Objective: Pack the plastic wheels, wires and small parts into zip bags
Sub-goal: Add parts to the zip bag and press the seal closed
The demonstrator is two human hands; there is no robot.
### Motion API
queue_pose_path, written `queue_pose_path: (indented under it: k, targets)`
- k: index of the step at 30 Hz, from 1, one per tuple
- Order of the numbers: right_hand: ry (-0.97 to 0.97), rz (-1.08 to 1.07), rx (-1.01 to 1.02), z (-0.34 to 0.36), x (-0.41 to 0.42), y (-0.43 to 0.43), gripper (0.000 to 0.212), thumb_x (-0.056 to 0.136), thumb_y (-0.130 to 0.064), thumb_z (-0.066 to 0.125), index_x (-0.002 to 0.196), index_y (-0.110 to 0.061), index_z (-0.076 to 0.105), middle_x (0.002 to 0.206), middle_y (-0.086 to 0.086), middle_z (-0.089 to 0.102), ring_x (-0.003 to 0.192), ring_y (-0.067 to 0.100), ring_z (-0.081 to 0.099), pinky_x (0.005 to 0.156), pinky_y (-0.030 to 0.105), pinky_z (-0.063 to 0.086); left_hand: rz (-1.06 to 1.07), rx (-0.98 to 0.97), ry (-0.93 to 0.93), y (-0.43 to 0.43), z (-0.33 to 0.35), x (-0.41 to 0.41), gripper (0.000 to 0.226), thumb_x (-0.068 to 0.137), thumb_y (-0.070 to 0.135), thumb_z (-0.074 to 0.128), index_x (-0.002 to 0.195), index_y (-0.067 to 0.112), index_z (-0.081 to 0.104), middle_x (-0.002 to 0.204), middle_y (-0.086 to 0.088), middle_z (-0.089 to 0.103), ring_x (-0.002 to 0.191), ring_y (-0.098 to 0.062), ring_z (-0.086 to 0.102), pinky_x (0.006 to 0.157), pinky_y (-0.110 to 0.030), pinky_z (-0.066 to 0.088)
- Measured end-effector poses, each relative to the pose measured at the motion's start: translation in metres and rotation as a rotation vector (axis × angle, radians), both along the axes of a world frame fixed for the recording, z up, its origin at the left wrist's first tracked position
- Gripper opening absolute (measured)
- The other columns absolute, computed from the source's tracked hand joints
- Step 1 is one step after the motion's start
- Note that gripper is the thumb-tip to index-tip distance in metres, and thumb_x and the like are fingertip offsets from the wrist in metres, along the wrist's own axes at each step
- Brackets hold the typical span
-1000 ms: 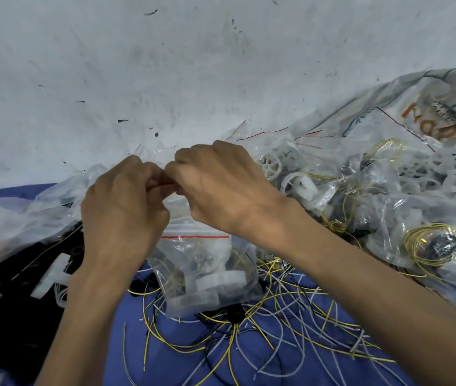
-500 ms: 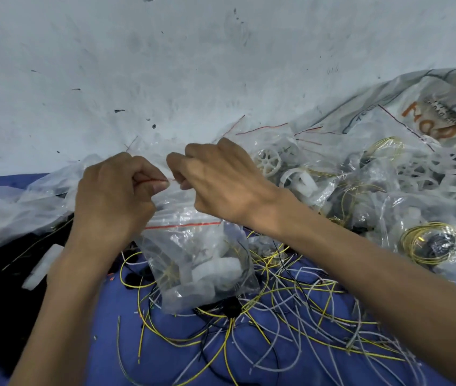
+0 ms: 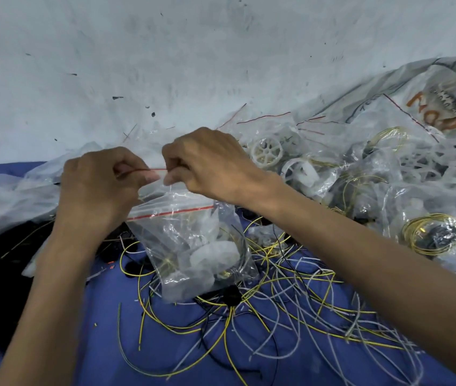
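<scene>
Centre frame: left hand (image 3: 101, 188) and right hand (image 3: 207, 165), now drawn apart, pinch the filled zip bag (image 3: 193, 246) along its mouth, likely sealing it.

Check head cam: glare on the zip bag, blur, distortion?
Head view: soft, even light, weak shadows; small glints on the zip bag, contents readable; left hand and right hand pinching its top look sharp; wide-angle stretch on the right forearm toward the frame edge.

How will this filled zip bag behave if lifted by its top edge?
Probably floppy: the zip bag is thin, crinkled film, hanging below where the left hand and right hand pinch its top. Likely bottom-heavy, since the white plastic parts sit low. Glossy film may slip.
</scene>
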State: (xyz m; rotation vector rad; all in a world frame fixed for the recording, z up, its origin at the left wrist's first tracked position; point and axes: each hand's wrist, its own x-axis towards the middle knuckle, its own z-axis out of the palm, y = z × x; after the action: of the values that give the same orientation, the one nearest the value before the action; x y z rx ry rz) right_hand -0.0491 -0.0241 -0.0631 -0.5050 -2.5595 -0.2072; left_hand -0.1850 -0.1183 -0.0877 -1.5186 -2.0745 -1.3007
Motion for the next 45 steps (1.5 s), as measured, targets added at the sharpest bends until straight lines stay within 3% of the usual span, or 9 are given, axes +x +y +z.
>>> queue_pose_path:
  k: [5,8,11,16,20,24,30,34,45]
  targets:
    - [0.054,-0.099,-0.052,-0.008,0.017,0.011,0.004,0.085,-0.021,0.060,0.087,-0.023,0.062,0.087,-0.012,0.067,0.088,0.016,0.059,0.057,0.027,0.027,-0.009,-0.034,-0.003,-0.003,0.001,-0.007,0.026,0.075,0.014,0.075,0.065,0.031,0.059,0.064,0.018,0.057,0.062,0.004,0.053,0.063,-0.004,0.034]
    - [0.118,-0.172,0.026,-0.015,0.020,0.013,0.028,0.089,-0.044,0.053,0.091,-0.017,0.059,0.093,-0.002,0.067,0.091,0.025,0.060,0.063,0.029,0.030,-0.017,-0.028,0.063,-0.001,-0.001,-0.007,0.025,0.076,0.006,0.072,0.071,0.028,0.061,0.066,0.012,0.059,0.063,0.002,0.053,0.065,0.004,0.030]
    - [0.120,-0.183,0.025,-0.020,0.026,0.017,0.039,0.088,-0.050,0.052,0.093,-0.011,0.059,0.093,0.003,0.067,0.092,0.031,0.061,0.068,0.034,0.039,0.042,-0.025,0.056,0.002,-0.002,-0.009,0.020,0.076,0.018,0.074,0.069,0.029,0.060,0.064,0.015,0.055,0.066,-0.010,0.054,0.061,-0.016,0.031]
    - [0.178,-0.074,-0.154,-0.026,0.039,0.031,0.004,0.086,-0.010,0.060,0.089,-0.009,0.063,0.092,0.004,0.066,0.089,0.029,0.060,0.071,0.042,0.048,0.038,-0.029,0.042,0.007,-0.008,-0.013,0.016,0.074,0.018,0.076,0.067,0.025,0.063,0.069,0.003,0.061,0.066,-0.014,0.053,0.062,-0.019,0.027]
    - [0.209,-0.174,-0.110,-0.034,0.041,0.045,0.022,0.091,-0.028,0.056,0.093,-0.007,0.063,0.095,0.006,0.067,0.088,0.032,0.063,0.069,0.043,0.050,-0.008,-0.092,0.089,0.013,-0.016,-0.008,0.014,0.073,-0.001,0.073,0.075,0.013,0.071,0.072,-0.003,0.063,0.068,-0.021,0.057,0.060,-0.018,0.025]
    - [0.218,-0.210,-0.141,-0.036,0.043,0.059,0.038,0.086,-0.043,0.057,0.093,-0.006,0.064,0.095,0.007,0.068,0.087,0.029,0.064,0.072,0.042,0.051,0.062,-0.071,0.091,0.015,-0.024,-0.009,0.005,0.074,0.009,0.075,0.076,0.011,0.071,0.067,0.002,0.056,0.066,-0.024,0.057,0.058,-0.020,0.021]
    - [0.302,-0.046,-0.297,-0.029,0.052,0.059,0.007,0.081,-0.008,0.067,0.082,-0.002,0.069,0.082,0.008,0.069,0.072,0.019,0.059,0.069,0.037,0.047,0.078,-0.059,0.060,0.011,-0.026,-0.017,0.012,0.077,0.020,0.074,0.075,0.010,0.068,0.071,0.000,0.057,0.067,-0.020,0.051,0.063,-0.022,0.028]
    - [0.259,-0.199,-0.172,-0.023,0.058,0.055,0.002,0.082,-0.013,0.063,0.082,-0.012,0.064,0.095,0.002,0.070,0.088,0.028,0.062,0.070,0.037,0.048,-0.065,-0.059,0.094,0.009,-0.026,-0.005,0.013,0.071,-0.002,0.075,0.076,0.008,0.069,0.075,-0.002,0.064,0.064,-0.017,0.055,0.061,-0.018,0.032]
    - [0.097,-0.042,-0.164,-0.013,0.033,0.033,0.028,0.092,-0.031,0.055,0.112,-0.013,0.063,0.100,0.002,0.063,0.095,0.023,0.058,0.080,0.039,0.048,-0.118,0.083,0.172,0.011,-0.019,0.014,0.015,0.076,-0.003,0.069,0.081,0.009,0.064,0.082,0.000,0.060,0.075,-0.027,0.061,0.064,-0.044,0.050]
